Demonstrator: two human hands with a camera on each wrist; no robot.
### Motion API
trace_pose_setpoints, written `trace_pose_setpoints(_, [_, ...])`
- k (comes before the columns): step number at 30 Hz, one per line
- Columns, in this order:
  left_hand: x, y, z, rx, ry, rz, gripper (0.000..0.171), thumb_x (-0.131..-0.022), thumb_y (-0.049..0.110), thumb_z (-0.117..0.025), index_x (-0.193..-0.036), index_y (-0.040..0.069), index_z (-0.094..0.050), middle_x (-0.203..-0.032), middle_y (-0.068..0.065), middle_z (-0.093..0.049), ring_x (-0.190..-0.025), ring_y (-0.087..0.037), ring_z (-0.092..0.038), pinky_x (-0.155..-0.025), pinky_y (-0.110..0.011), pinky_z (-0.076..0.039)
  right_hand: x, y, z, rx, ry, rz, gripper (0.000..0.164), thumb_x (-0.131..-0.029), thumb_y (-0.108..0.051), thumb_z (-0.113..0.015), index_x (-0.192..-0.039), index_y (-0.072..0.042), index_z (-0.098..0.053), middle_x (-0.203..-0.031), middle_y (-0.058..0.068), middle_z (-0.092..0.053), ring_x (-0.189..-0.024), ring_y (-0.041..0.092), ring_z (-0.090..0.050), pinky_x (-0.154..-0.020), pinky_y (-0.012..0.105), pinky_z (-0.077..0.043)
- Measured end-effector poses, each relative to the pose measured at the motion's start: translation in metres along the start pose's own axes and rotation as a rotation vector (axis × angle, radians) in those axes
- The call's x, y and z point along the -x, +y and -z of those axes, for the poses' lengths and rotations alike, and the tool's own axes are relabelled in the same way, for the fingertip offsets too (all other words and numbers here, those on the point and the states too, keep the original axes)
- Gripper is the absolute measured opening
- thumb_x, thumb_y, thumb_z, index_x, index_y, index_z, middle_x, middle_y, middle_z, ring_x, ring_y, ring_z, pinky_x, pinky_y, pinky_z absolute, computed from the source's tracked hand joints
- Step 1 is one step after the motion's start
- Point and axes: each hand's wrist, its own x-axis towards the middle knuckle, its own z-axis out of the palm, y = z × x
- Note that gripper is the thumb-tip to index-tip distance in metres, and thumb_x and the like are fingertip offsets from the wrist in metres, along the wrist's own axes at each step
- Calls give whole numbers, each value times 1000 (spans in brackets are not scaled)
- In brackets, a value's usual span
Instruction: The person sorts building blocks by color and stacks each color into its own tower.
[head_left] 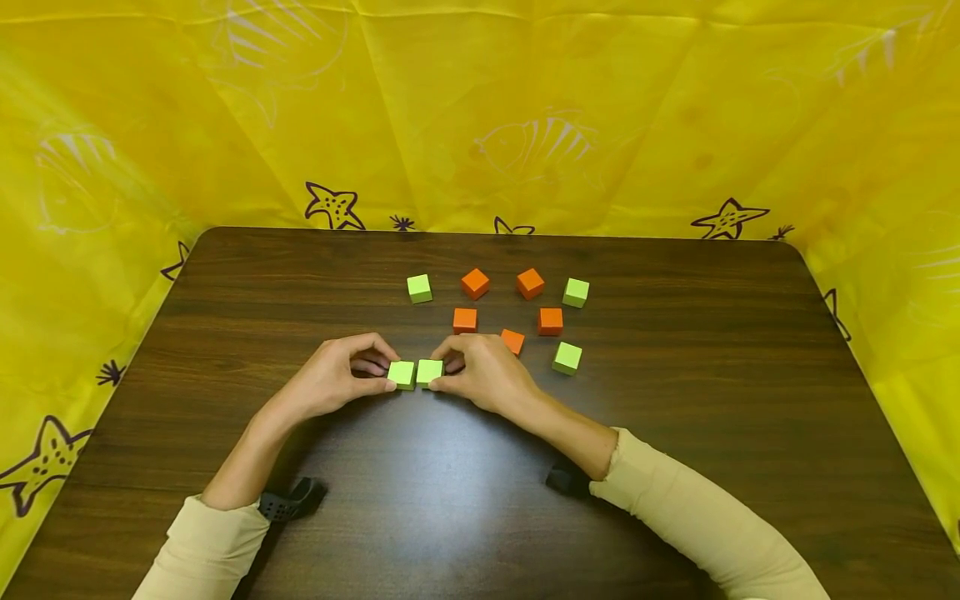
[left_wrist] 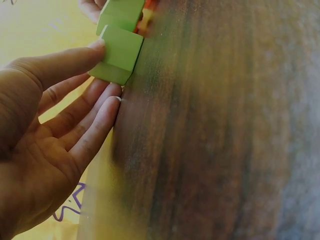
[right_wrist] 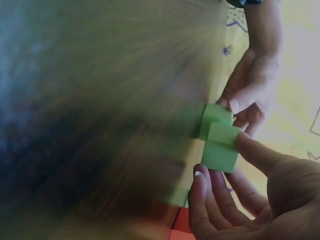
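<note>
Two light green cubes sit side by side on the dark wooden table [head_left: 450, 500], a narrow gap between them in the head view. My left hand [head_left: 333, 379] pinches the left green cube [head_left: 401, 375] between thumb and fingers. From the other side, my right hand [head_left: 491, 373] grips the right green cube [head_left: 429, 372] the same way. The left wrist view shows the thumb on the near face of the left cube [left_wrist: 120, 50]. In the right wrist view the right cube [right_wrist: 221, 147] overlaps the left one.
Behind the hands lie several orange cubes, among them one [head_left: 512, 341] partly covered by my right hand. Other green cubes stand at the back left [head_left: 419, 288], back right [head_left: 576, 292] and right [head_left: 567, 357]. A yellow patterned cloth [head_left: 450, 108] surrounds the table.
</note>
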Motion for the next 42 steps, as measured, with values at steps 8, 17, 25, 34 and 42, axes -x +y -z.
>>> trace_pose_setpoints(8, [-1,-1,0,17,-6,-13,27,-81,5,-82,-102,13,-68,-103,-5,-69,-94,-19,-69,-80,-28,-59,-3,0,-3,5,-5,4,25,-77,-20,-87,-99,-14,-75,-92,-2,-74,-79,4,-68,-63,16,-53])
trace_pose_setpoints(17, [-1,-1,0,20,-7,-18,27,-80,5,-83,-102,13,-68,-102,-5,-69,-93,-19,-69,-80,-28,-58,-5,-1,-6,10,-13,4,26,-78,-19,-87,-100,-12,-75,-93,-1,-74,-83,11,-70,-67,17,-54])
trace_pose_setpoints(25, [0,-1,0,15,-9,-13,28,-80,5,-83,-102,14,-68,-103,-5,-69,-94,-19,-68,-80,-29,-58,-6,-2,-9,22,-4,11,26,-77,-19,-87,-99,-11,-75,-92,0,-74,-82,11,-70,-68,16,-54])
trace_pose_setpoints(34, [0,-1,0,13,-7,-12,28,-80,6,-83,-102,14,-68,-104,-5,-69,-93,-19,-68,-79,-29,-59,-7,-3,-11,54,-1,5,26,-77,-19,-87,-99,-11,-75,-90,0,-74,-81,11,-70,-68,16,-53])
trace_pose_setpoints(42, [-1,-2,0,20,-6,-15,28,-80,5,-83,-102,13,-68,-103,-5,-69,-93,-19,-69,-79,-29,-59,-8,-5,-11,84,4,6,25,-78,-20,-87,-98,-12,-75,-89,-1,-73,-81,10,-69,-69,18,-53])
